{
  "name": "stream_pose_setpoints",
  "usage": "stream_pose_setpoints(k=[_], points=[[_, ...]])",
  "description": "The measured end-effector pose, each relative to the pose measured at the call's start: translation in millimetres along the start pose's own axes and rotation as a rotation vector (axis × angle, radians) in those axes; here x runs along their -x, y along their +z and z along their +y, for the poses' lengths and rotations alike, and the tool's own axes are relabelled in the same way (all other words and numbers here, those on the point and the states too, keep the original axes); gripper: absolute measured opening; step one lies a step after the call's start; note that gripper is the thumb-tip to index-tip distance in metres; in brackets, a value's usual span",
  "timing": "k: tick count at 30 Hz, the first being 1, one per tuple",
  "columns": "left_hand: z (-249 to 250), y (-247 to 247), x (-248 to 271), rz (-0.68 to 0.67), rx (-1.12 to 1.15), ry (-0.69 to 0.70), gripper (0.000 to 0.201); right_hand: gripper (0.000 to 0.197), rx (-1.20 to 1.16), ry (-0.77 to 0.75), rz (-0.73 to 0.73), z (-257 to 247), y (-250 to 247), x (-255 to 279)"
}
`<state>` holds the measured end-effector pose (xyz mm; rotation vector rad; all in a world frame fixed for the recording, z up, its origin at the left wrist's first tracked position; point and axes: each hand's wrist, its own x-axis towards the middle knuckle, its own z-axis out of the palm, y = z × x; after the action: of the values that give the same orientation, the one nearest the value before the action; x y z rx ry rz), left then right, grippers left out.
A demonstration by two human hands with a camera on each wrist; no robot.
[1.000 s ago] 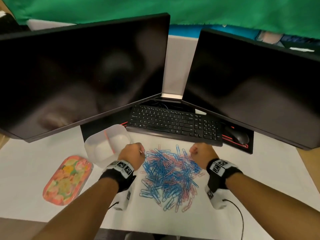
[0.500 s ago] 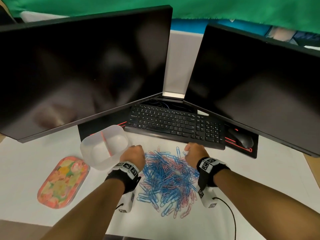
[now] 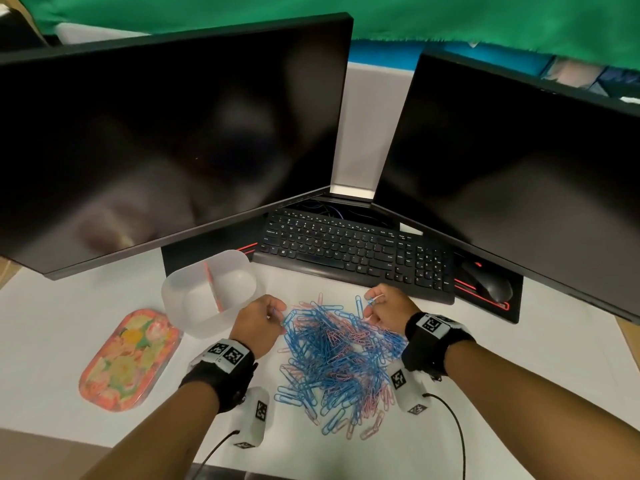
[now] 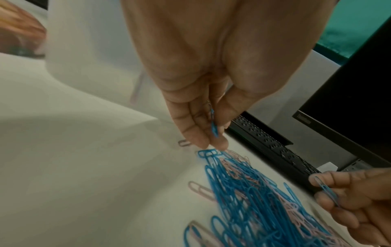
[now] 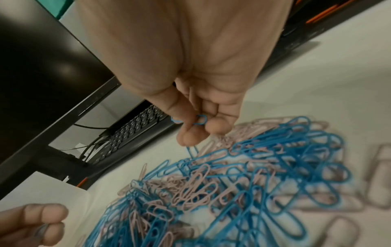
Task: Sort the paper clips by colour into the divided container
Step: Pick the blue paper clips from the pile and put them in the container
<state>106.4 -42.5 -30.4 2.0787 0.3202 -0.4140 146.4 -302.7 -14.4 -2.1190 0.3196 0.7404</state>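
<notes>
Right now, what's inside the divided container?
The divided container appears empty: only its pink divider shows between two bare compartments. The left hand hides nothing of the interior; the frosted near wall blurs the very bottom edge.

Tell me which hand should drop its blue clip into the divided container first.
Left. The left hand pinches a blue clip right beside the divided container; the right hand would probably have to cross the clip pile.

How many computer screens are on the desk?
2. The left screen stands behind the divided container, and the right screen stands above the mouse. Both are dark. Nothing suggests a third, though the view is cut off at the sides.
</notes>
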Motion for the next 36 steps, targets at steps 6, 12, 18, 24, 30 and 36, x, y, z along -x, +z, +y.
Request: stream_pose_setpoints(k=[6,12,18,24,30,36], points=[[9,9,-2,0.074,-0.146,-0.061,0.016,0.012,0.254,-0.008,0.176,-5,21,-8],[9,16,-5,0.057,-0.514,0.028,0.016,0.024,0.454,-0.101,0.296,-10,35,-9],[17,15,-10,0.009,-0.598,-0.006,0.016,0.026,0.413,0.004,0.216,-18,30,-10],[17,10,-2,0.031,-0.458,0.022,0.009,0.019,0.302,-0.077,0.153,-12,28,-9],[15,-1,12,0.044,-0.254,0.064,0.022,0.026,0.029,-0.080,0.049,-13,27,0],[21,-16,26,0.000,0.123,-0.008,0.031,0.025,-0.217,-0.092,-0.162,-34,34,20]])
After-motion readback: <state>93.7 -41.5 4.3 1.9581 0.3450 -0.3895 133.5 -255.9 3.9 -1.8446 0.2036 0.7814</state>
